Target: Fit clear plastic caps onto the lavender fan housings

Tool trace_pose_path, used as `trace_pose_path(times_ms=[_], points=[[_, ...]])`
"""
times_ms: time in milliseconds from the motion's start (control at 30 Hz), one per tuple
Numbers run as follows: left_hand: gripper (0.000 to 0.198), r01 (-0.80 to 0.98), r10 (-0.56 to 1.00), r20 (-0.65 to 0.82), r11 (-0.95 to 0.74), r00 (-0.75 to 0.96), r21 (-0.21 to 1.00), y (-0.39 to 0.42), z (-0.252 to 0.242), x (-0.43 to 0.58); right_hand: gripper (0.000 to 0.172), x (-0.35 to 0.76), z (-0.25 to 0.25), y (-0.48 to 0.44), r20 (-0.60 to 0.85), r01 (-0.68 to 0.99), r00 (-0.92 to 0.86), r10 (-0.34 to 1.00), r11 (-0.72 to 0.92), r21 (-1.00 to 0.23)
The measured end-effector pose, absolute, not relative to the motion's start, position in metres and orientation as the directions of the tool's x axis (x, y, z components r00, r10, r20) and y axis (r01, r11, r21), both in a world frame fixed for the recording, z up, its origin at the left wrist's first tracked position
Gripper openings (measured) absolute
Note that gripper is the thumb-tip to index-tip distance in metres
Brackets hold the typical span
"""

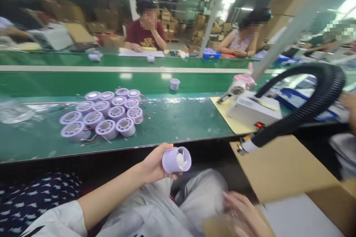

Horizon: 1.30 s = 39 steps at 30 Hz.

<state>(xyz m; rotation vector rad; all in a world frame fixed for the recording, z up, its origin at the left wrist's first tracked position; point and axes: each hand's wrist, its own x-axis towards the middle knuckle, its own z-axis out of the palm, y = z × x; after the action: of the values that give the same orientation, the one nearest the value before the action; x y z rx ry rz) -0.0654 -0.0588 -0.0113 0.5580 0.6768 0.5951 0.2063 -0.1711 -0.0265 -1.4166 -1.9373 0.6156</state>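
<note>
My left hand (157, 163) is closed around a lilac fan housing (169, 161), a short round tube with white fan blades inside its mouth. It is held over my lap, just off the front edge of the workbench (178, 118). Low in the view, my right hand (241, 207) is smeared by motion beside my knee, and its fingers cannot be made out. A blurred brown cardboard edge lies close to it. On the bench to the left stands a group of similar lilac housings (105, 127), with thin wires trailing from several of them.
A grey box (254, 109) with a red display sits at right, its black corrugated hose (303, 118) arching forward to a metal nozzle (243, 148). Below are cardboard flaps (278, 166). A single lilac housing (174, 84) rests on the green conveyor (111, 81). Two people sit beyond it.
</note>
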Motion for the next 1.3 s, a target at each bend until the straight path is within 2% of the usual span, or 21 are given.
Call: trace_pose_path(times_ms=[33,100,167,233,300,400,433,467,567,700,800,867,933,1000,1100,1200,1300], points=[[0.048,-0.245,0.571,-0.441,0.761,0.692,0.601,-0.060,-0.017,-0.056,0.037,0.202,-0.025,-0.177,0.241,0.674,-0.212,0.947,0.320,-0.666],[0.042,-0.091,0.484,-0.462,0.758,0.743,0.646,-0.061,-0.023,-0.041,0.045,0.189,-0.020,-0.180,0.291,0.746,-0.246,0.924,0.373,-0.552],[0.034,0.055,0.453,-0.430,0.637,0.781,0.769,-0.059,-0.023,-0.030,0.049,0.177,-0.015,-0.174,0.314,0.824,-0.249,0.916,0.371,-0.428],[0.028,0.184,0.434,-0.378,0.425,0.818,0.886,-0.056,-0.018,-0.022,0.045,0.170,-0.011,-0.166,0.260,0.874,-0.196,0.945,0.289,-0.391],[0.022,0.249,0.465,-0.284,0.137,0.838,0.959,-0.055,-0.010,-0.017,0.035,0.170,-0.008,-0.161,0.149,0.868,-0.141,0.979,0.195,-0.457],[0.016,0.265,0.551,-0.103,-0.222,0.828,0.938,-0.055,-0.002,-0.013,0.015,0.174,-0.003,-0.162,-0.023,0.720,-0.115,0.993,0.068,-0.690],[0.015,0.266,0.579,-0.062,-0.274,0.813,0.924,-0.056,-0.001,-0.013,0.007,0.175,-0.001,-0.163,-0.067,0.650,-0.109,0.992,0.020,-0.760],[0.017,0.266,0.605,-0.033,-0.301,0.796,0.916,-0.056,-0.003,-0.013,0.005,0.175,0.002,-0.164,-0.099,0.584,-0.097,0.990,-0.024,-0.812],[0.043,0.225,0.642,0.055,-0.347,0.765,0.910,-0.057,-0.015,-0.013,0.029,0.173,0.008,-0.166,-0.140,0.466,-0.017,0.990,-0.116,-0.877],[0.061,0.144,0.567,0.138,-0.424,0.812,0.894,-0.055,-0.032,-0.017,0.032,0.171,0.006,-0.164,-0.137,0.361,0.105,0.985,-0.166,-0.918],[0.065,0.111,0.467,0.086,-0.379,0.880,0.919,-0.055,-0.033,-0.019,0.034,0.174,0.000,-0.161,-0.144,0.206,0.157,0.977,-0.175,-0.963],[0.066,0.103,0.446,0.026,-0.264,0.895,0.959,-0.056,-0.030,-0.021,0.035,0.177,-0.004,-0.160,-0.160,0.084,0.173,0.972,-0.177,-0.981],[0.066,0.105,0.478,-0.048,-0.094,0.877,0.990,-0.058,-0.028,-0.021,0.029,0.180,-0.006,-0.161,-0.143,0.016,0.133,0.981,-0.146,-0.989],[0.066,0.102,0.529,-0.136,0.092,0.838,0.990,-0.061,-0.028,-0.022,0.014,0.180,-0.008,-0.165,-0.062,0.105,0.072,0.995,-0.070,-0.992],[0.068,0.068,0.552,-0.216,0.275,0.806,0.959,-0.064,-0.028,-0.025,0.034,0.179,-0.012,-0.172,0.107,0.378,-0.003,0.994,0.100,-0.920],[0.074,0.068,0.511,-0.210,0.282,0.834,0.957,-0.064,-0.027,-0.028,0.034,0.178,-0.014,-0.178,0.203,0.471,-0.050,0.978,0.202,-0.858],[0.077,0.056,0.484,-0.147,0.197,0.863,0.979,-0.062,-0.021,-0.031,0.042,0.179,-0.013,-0.179,0.187,0.451,-0.077,0.979,0.201,-0.870]])
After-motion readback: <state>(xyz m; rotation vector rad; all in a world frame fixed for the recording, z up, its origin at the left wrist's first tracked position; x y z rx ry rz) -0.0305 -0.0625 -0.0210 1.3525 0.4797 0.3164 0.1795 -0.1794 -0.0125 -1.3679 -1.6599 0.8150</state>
